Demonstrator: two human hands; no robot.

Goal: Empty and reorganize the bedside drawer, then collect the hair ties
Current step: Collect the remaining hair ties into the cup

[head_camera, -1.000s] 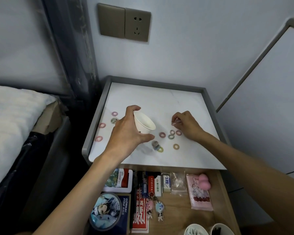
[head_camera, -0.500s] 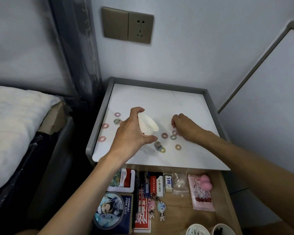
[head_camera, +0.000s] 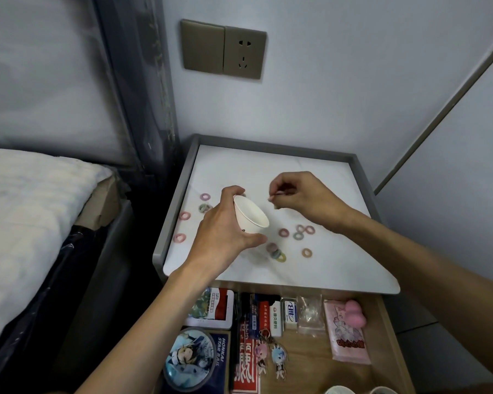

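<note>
My left hand [head_camera: 225,231] grips a white paper cup [head_camera: 251,216], tilted with its mouth toward the right, above the white top of the bedside table [head_camera: 268,166]. My right hand [head_camera: 299,194] is raised just right of the cup and pinches a small pink hair tie [head_camera: 275,196] between thumb and fingers. Several small coloured hair ties lie on the top: a cluster [head_camera: 299,233] under my right wrist, a yellow-green one [head_camera: 279,255], an orange one [head_camera: 307,253], and pink ones at the left [head_camera: 184,215].
The open drawer [head_camera: 382,336] below holds a round badge box [head_camera: 190,355], card packs, two keychain figures [head_camera: 271,355], a pink pouch [head_camera: 347,334] and a pink sponge. A bed [head_camera: 26,209] lies at the left. Two cup rims show at the bottom edge.
My right hand has lifted off the tabletop with a pink hair tie and moved up toward the cup's mouth. The left hand keeps the cup about where it was.
</note>
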